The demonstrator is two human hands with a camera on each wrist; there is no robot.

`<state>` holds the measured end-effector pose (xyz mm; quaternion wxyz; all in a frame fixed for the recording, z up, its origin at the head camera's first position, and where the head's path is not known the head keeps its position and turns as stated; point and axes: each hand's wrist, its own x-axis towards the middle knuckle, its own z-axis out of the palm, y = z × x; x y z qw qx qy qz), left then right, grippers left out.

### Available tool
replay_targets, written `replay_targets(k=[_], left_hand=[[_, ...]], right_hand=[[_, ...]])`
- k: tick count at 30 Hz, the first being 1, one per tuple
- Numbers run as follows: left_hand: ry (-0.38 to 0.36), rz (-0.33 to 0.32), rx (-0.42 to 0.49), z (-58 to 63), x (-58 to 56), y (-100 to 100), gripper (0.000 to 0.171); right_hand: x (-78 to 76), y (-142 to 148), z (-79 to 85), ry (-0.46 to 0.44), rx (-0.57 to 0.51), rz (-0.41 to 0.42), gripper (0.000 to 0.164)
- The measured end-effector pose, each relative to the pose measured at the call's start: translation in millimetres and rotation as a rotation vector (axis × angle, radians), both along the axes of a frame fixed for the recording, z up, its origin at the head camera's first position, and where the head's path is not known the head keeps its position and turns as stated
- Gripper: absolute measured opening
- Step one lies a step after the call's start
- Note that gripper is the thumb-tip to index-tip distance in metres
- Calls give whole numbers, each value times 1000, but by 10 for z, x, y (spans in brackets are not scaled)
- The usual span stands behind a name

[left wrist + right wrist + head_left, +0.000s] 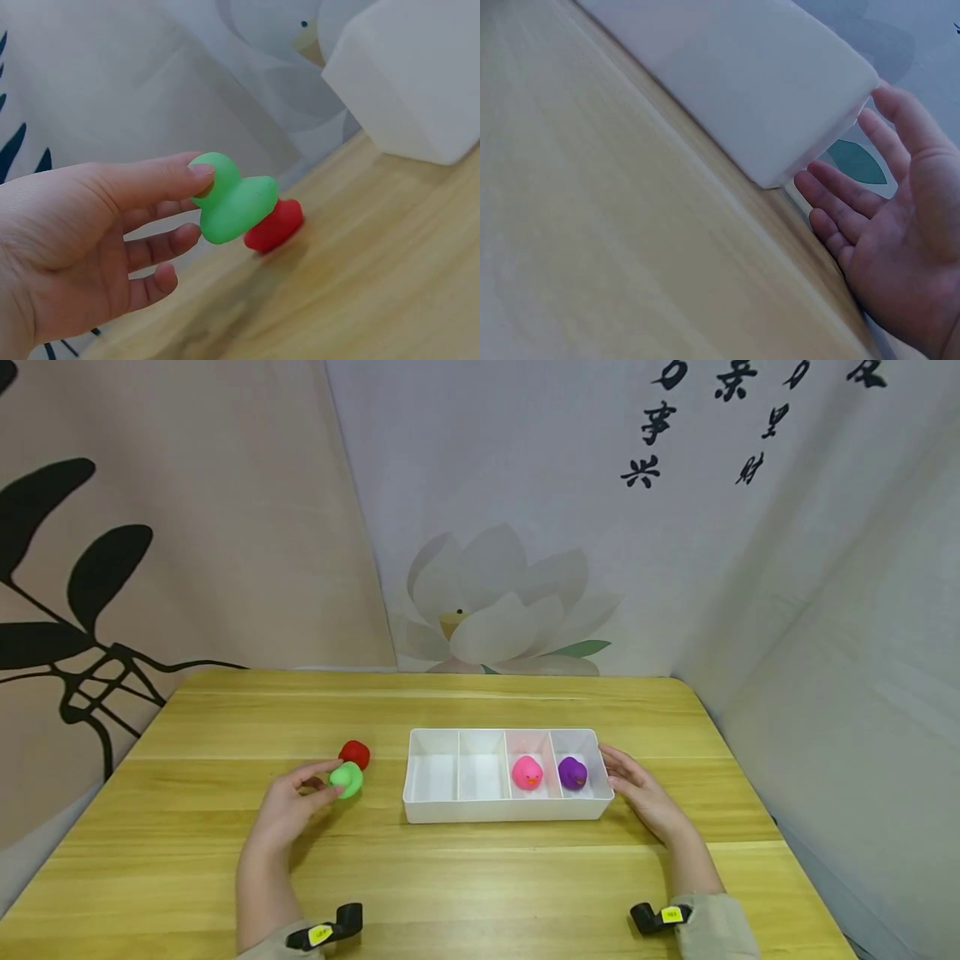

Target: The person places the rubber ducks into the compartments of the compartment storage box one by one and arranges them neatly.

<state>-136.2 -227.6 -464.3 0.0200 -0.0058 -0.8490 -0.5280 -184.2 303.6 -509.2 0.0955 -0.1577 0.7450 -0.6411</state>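
Note:
My left hand [288, 806] pinches a green rubber duck [234, 204] between thumb and fingers, above the table. Just behind it a red toy [354, 754] sits on the wood, partly hidden by the green duck in the left wrist view. At the right end of a white divided box [502, 812], my right hand [648, 793] rests its fingertips against the end wall, with fingers loosely bent. Inside the box, a pink duck [527, 772] occupies the third compartment from the left and a purple duck [572, 773] the rightmost one. Both left compartments hold nothing.
The box stands on a wooden table [480, 885], near its middle. Curtains [525, 485] with a lotus print and black characters hang behind the far edge. Black straps with yellow labels sit at both wrists.

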Motion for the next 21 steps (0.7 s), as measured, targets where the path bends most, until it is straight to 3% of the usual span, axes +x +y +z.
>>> replay_targets(k=[6,13,21], left_hand=[[99,21,-35,98,27,7,34],[135,52,-40,253,63,54,35],[186,84,-5,403,17,253,32]], right_hand=[[10,0,7,-1,10,-3,52],[20,-12,18,-15,33,-21,53],[11,-18,11,-9,43,-30,52]])
